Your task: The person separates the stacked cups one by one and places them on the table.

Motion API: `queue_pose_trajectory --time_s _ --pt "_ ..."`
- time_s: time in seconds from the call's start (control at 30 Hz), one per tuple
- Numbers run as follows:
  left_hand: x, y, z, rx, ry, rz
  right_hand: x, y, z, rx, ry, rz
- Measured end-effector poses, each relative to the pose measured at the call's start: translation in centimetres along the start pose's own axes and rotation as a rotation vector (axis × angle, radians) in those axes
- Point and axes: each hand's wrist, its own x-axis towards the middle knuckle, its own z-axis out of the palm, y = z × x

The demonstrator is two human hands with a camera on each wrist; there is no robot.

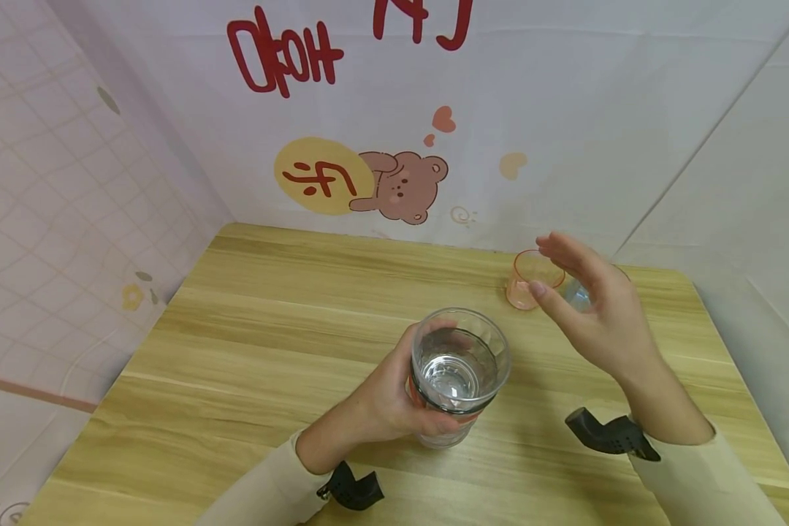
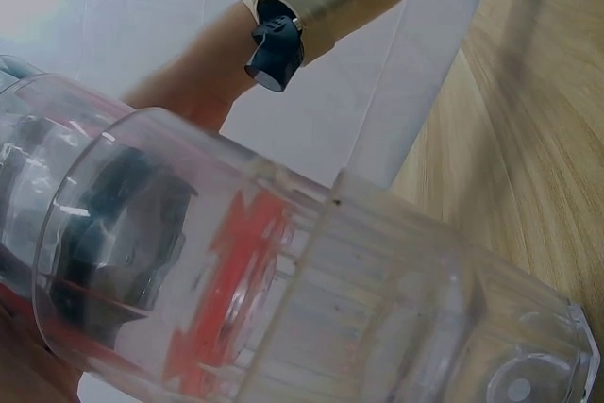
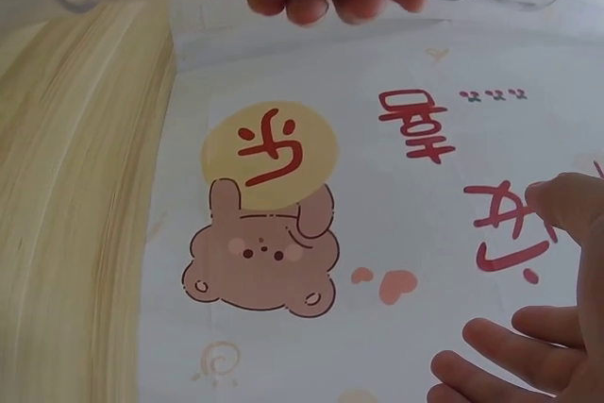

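My left hand [image 1: 384, 402] grips a stack of nested clear cups [image 1: 460, 358] over the front middle of the table. The left wrist view shows red and dark bands in the stacked cups [image 2: 302, 290]. Left-hand fingertips [image 3: 307, 7] curl round the stack's far side in the right wrist view. My right hand [image 1: 605, 314] is raised at the right, fingers spread from the thumb, holding nothing. Beyond its thumb stands a small clear orange cup [image 1: 521, 291] with an orange rim. A pale blue transparent thing [image 1: 577, 295] sits beside that cup, partly hidden by the right hand.
Under everything is a wood-grain table [image 1: 237, 351]. A white printed backdrop [image 1: 565, 109] with red characters and a bear drawing rises at its back edge. Pale panels [image 1: 72, 183] border the left and right. Dark wrist cameras [image 1: 608, 432] are strapped over the sleeves.
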Motion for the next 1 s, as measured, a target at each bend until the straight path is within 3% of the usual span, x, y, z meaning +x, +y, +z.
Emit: queue_pose_trajectory --time_s 0.47,1.0 --pt "0.1 -0.1 0.0 0.006 -0.001 -0.001 -0.1 -1.4 0.1 0.051 -0.009 -0.133" --pt "0.0 0.0 0.0 0.003 -0.001 -0.011 -0.6 -3.0 -0.1 0.029 -0.073 -0.158"
